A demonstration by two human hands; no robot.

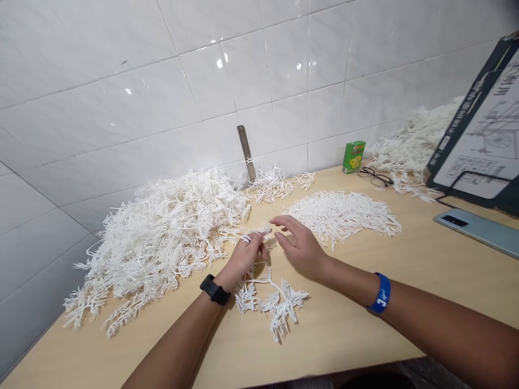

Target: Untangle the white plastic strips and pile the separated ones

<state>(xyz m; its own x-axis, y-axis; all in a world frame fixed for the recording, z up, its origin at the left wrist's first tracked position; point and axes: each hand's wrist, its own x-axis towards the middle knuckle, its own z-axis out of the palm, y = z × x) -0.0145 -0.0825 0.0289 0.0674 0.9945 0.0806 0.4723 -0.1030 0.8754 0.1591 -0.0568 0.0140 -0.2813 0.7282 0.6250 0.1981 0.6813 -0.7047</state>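
Pinching a white branched strand (265, 230) just R of the big pile (162, 237), L hand (242, 257) has thumb & fingers clamped on it. Long axis runs approx. L–R, tip pointing away from pile, twd R hand (302, 248), which sits farther R of pile & is nearer the tip. R fingers parted wide, prob. holding nothing, just short of tip. Can't tell if strand's other end touches pile.
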